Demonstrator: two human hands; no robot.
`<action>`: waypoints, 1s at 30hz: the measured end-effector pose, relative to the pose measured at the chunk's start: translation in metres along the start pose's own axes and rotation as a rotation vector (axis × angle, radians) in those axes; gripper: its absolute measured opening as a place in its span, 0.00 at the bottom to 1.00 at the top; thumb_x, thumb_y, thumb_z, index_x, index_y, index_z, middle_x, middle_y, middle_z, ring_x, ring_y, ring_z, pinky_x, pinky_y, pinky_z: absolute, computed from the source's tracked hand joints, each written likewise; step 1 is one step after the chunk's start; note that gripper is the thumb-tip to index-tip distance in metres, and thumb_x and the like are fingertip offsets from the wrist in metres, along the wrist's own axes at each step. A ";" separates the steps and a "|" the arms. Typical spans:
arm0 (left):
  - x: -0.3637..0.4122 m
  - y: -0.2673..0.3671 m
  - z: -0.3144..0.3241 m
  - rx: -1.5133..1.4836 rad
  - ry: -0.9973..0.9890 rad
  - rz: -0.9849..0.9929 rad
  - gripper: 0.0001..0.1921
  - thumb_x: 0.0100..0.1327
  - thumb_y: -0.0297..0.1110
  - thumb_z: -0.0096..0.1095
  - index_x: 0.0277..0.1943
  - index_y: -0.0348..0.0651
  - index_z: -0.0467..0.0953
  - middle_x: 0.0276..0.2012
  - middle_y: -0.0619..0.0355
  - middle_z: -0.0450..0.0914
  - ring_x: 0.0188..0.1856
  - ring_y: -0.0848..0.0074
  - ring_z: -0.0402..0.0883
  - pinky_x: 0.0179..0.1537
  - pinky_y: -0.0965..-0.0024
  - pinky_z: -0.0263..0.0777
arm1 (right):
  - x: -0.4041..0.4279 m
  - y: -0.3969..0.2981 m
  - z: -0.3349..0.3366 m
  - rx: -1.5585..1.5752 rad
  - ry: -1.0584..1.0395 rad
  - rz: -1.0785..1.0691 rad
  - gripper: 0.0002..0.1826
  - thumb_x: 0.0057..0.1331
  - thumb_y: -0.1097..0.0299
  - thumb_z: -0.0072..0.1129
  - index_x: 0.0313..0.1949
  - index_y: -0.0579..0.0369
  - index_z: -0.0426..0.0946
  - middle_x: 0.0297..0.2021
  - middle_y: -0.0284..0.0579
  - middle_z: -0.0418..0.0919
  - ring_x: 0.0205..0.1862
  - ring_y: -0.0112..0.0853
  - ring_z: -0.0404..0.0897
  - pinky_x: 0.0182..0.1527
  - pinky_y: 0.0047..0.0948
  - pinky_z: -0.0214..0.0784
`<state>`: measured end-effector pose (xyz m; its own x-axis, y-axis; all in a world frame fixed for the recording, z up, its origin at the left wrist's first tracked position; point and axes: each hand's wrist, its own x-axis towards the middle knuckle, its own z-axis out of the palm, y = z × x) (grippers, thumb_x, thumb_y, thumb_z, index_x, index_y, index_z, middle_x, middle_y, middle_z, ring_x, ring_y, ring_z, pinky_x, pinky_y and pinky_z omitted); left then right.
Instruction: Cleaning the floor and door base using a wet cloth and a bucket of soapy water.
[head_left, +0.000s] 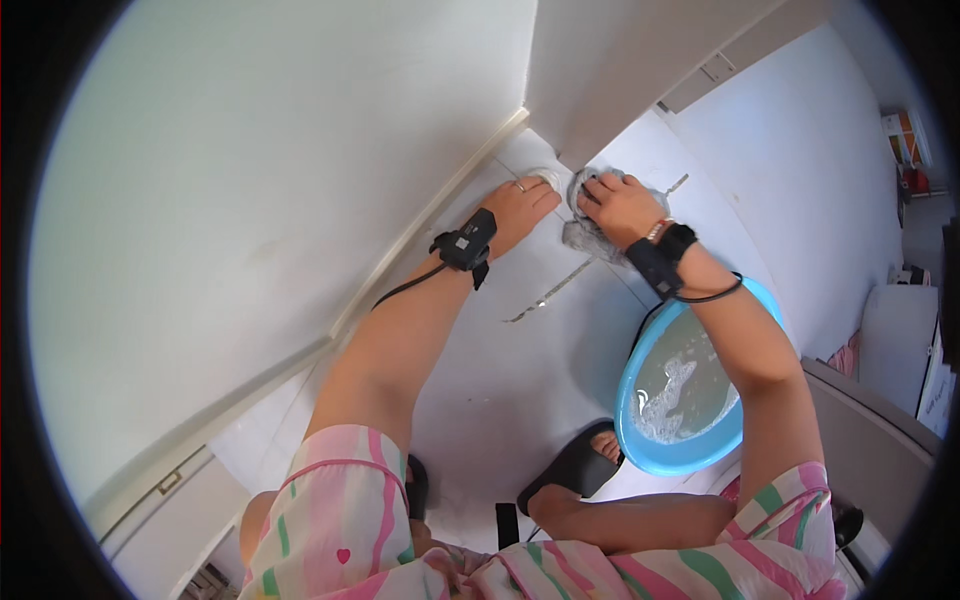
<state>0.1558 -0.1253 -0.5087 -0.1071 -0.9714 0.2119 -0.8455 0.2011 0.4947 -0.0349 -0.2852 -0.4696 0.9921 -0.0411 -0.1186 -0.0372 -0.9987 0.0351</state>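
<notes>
On the white tiled floor (495, 375), my right hand (626, 206) presses down on a wet grey cloth (592, 238). The cloth bunches under the fingers and spreads out toward my wrist. My left hand (523, 214) curls over a small white round object (547, 177) beside it, near the wall's foot. Most of that object is hidden by the fingers, so its exact kind is unclear. A light blue plastic basin (679, 459) of cloudy, sudsy water stands below my right forearm.
A pale wall (262, 187) with a baseboard (427, 240) runs along the left. The lower edge of a door-like panel (637, 67) comes close above the cloth. Dark worn strips mark the tile joints (551, 291). My foot in a black slide sandal (566, 469) is beside the basin.
</notes>
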 end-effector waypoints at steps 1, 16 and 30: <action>-0.006 -0.004 0.003 0.011 0.002 -0.015 0.14 0.64 0.22 0.52 0.52 0.42 0.76 0.49 0.48 0.81 0.53 0.53 0.79 0.54 0.55 0.75 | 0.003 0.000 -0.007 0.099 -0.002 -0.050 0.19 0.62 0.66 0.57 0.53 0.47 0.80 0.49 0.35 0.81 0.55 0.34 0.75 0.55 0.39 0.70; 0.020 -0.036 -0.013 -0.173 -0.040 -0.166 0.16 0.67 0.22 0.50 0.57 0.40 0.73 0.56 0.48 0.78 0.62 0.56 0.75 0.62 0.60 0.70 | 0.019 0.055 0.001 0.052 -0.163 0.582 0.30 0.61 0.72 0.56 0.64 0.43 0.72 0.68 0.46 0.67 0.67 0.44 0.68 0.63 0.53 0.66; -0.008 0.003 -0.024 0.191 -0.139 0.030 0.12 0.63 0.25 0.55 0.49 0.43 0.74 0.48 0.52 0.80 0.54 0.61 0.79 0.51 0.61 0.76 | -0.011 0.019 -0.011 0.276 -0.039 -0.067 0.22 0.56 0.75 0.59 0.52 0.44 0.82 0.54 0.36 0.79 0.54 0.37 0.75 0.52 0.41 0.74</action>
<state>0.1671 -0.1142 -0.4888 -0.1934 -0.9761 0.0992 -0.9232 0.2152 0.3183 -0.0449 -0.3038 -0.4564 0.9883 0.0298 -0.1497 -0.0079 -0.9694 -0.2453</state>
